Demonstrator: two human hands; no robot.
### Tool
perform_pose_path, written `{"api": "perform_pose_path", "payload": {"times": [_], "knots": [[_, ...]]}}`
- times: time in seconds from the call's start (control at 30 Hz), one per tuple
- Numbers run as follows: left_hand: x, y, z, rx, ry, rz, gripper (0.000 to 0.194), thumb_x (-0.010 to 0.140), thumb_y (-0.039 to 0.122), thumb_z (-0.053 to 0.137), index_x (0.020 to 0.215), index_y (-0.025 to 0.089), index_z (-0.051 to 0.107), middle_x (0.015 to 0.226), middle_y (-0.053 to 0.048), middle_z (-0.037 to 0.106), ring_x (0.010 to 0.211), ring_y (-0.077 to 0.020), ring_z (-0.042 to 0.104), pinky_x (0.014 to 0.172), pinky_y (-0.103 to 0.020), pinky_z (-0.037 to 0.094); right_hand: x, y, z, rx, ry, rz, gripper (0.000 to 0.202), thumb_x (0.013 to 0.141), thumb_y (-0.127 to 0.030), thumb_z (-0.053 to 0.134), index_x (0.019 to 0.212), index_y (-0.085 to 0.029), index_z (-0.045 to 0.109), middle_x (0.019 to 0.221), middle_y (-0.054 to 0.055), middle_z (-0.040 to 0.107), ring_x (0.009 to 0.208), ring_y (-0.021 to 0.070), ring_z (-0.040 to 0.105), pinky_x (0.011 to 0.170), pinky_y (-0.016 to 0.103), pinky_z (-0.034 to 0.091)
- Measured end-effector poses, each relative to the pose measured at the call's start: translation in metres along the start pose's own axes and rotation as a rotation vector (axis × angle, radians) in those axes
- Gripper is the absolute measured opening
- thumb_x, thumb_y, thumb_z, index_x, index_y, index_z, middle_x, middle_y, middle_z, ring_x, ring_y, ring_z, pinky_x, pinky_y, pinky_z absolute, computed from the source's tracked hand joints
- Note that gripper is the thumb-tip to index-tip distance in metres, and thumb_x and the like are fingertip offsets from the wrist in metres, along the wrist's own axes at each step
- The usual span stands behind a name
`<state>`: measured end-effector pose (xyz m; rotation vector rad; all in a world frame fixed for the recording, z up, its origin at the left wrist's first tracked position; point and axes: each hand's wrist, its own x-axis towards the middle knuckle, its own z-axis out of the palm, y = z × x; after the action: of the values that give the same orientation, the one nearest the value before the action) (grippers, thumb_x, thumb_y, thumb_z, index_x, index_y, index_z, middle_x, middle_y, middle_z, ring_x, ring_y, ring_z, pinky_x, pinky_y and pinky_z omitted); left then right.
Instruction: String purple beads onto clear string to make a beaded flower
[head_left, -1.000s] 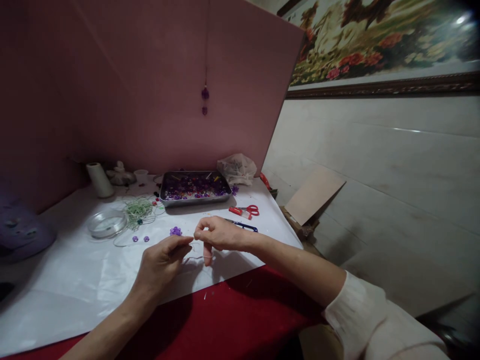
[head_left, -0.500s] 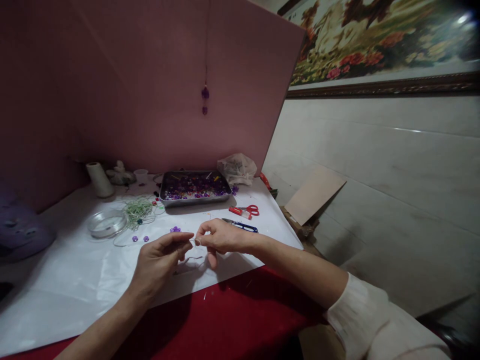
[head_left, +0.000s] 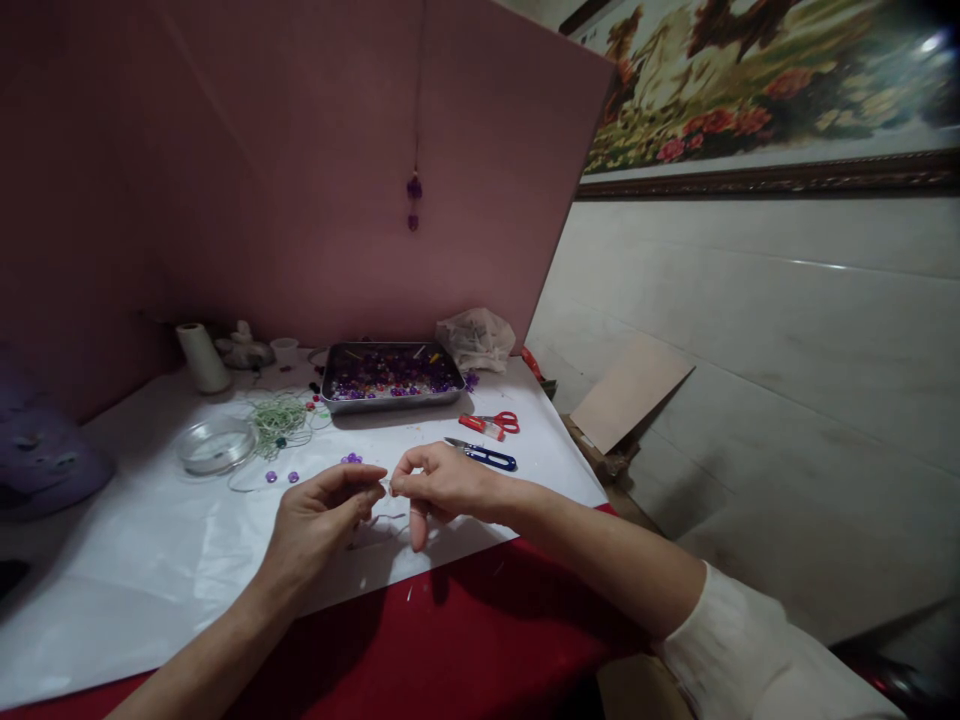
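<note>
1. Left hand (head_left: 319, 510) and right hand (head_left: 450, 480) face each other above the bench (head_left: 135, 570), fingertips just apart.
2. Left thumb and fingers are nearly together; whether they grip anything cannot be told.
3. The right thumb and forefinger are pinched on a fine thread (head_left: 389, 489), which shows near their tips, and one lower finger points down with a pale strand across it.
4. Close by, the bench's front edge slants up toward the right, with red cloth (head_left: 450, 630) on the near side.
5. White cover stretches left of the left forearm, giving that elbow wide room.
6. On the right side, the forearm crosses the front edge, and the blue snips (head_left: 487, 457) lie just behind the wrist.
7. Behind the hands sits a purple bead cluster (head_left: 352, 459), with two loose beads (head_left: 282, 477) to its left.
8. Farther back, the bead tray (head_left: 394, 405) stands near the pink panel (head_left: 300, 200), between green thread (head_left: 277, 420) and red-handled scissors (head_left: 507, 422).
9. Beyond the bench's right edge, cardboard (head_left: 634, 392) leans near the wall (head_left: 765, 320).
</note>
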<state>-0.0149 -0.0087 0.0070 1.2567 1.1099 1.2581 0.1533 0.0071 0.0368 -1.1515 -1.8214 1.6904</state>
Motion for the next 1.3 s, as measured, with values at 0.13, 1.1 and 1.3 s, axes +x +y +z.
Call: {"api": "perform_pose_path", "payload": {"times": [0.13,1.1,1.3], "knots": [[-0.002,0.003,0.001,0.025,0.017,0.000,0.019,0.054,0.026,0.075,0.072,0.019,0.073,0.055,0.001,0.066,0.048,-0.0108,0.050,0.046,-0.022,0.042,0.001,0.003,0.000,0.117,-0.107,0.064,0.007,0.079,-0.014,0.041,0.074,-0.018,0.043,0.039,-0.005,0.059,0.027,0.0048,0.021,0.033,0.017,0.016],[0.001,-0.008,-0.002,0.082,-0.071,-0.129,0.024,0.065,0.037,0.068,0.066,0.015,0.061,0.038,0.008,0.047,0.036,-0.0067,0.037,0.038,-0.018,0.024,0.005,0.013,0.004,-0.137,0.011,0.000,0.003,0.079,-0.016,0.049,0.078,-0.017,0.051,0.045,-0.006,0.057,0.034,0.0053,0.040,0.038,0.014,0.032],[0.004,-0.019,-0.005,-0.074,-0.049,-0.197,0.026,0.060,0.036,0.073,0.068,0.014,0.064,0.040,0.006,0.048,0.037,-0.0082,0.040,0.039,-0.020,0.027,0.007,0.019,0.005,-0.248,0.075,-0.039,0.006,0.079,-0.019,0.052,0.080,-0.015,0.056,0.050,-0.004,0.059,0.038,0.0046,0.042,0.040,0.014,0.033]]}}
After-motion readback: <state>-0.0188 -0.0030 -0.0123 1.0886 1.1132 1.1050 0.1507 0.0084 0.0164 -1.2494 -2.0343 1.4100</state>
